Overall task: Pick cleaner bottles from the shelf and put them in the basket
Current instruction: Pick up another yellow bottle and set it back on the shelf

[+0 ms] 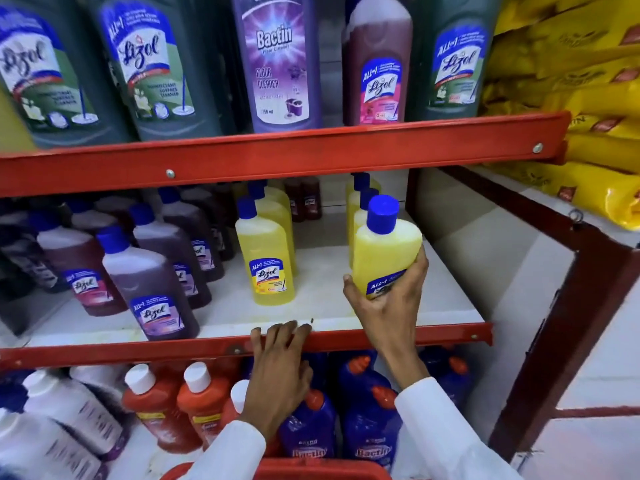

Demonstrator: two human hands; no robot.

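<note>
My right hand [388, 306] grips the lower part of a yellow cleaner bottle [384, 251] with a blue cap, held just above the white middle shelf [332, 306] at its right side. More yellow bottles stand behind it, and another yellow bottle [266, 265] stands in the shelf's middle. My left hand [280, 368] rests with its fingertips on the red front rail [138, 351] of that shelf and holds nothing. The red basket [311, 470] shows only its rim at the bottom edge, below my sleeves.
Purple-brown bottles [152, 289] fill the left of the middle shelf. Large grey and purple bottles [280, 60] stand on the top shelf. The bottom shelf holds orange [156, 407], white and blue bottles [367, 424]. Yellow sacks [588, 98] are stacked at the right beyond the rack's brown post.
</note>
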